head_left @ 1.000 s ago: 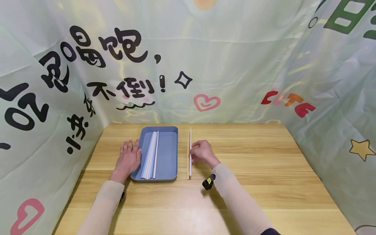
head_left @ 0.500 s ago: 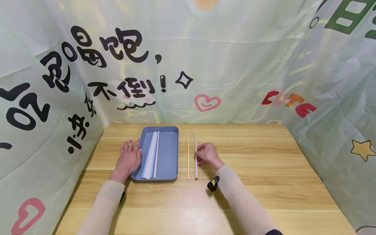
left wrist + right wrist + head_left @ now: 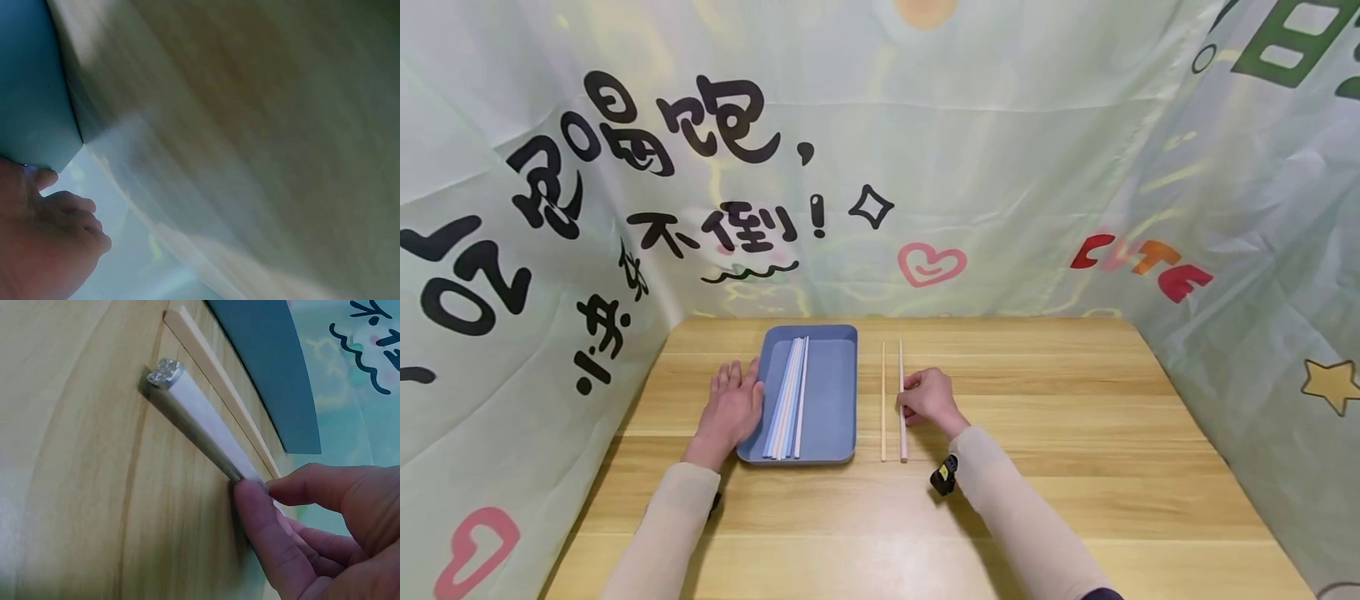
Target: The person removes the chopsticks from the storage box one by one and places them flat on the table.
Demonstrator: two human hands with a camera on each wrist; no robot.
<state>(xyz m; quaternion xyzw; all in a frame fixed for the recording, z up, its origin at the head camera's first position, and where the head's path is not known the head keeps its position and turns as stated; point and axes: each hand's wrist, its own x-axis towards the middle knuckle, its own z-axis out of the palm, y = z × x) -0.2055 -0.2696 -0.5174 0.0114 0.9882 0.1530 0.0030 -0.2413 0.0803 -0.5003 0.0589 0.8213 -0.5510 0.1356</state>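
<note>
tray (image 3: 829,400): chopsticks (image 3: 787,400) bunched inside | side touched by left hand (image 3: 730,408), fingers loosely spread | pink chopstick (image 3: 207,420) pinched by right hand (image 3: 931,393) outside

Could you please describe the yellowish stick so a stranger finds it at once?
On the wooden table lies a blue-grey tray. Just right of it lies the yellowish stick. Unlike the pinkish stick beside it, pinched by the right hand, it is untouched.
</note>
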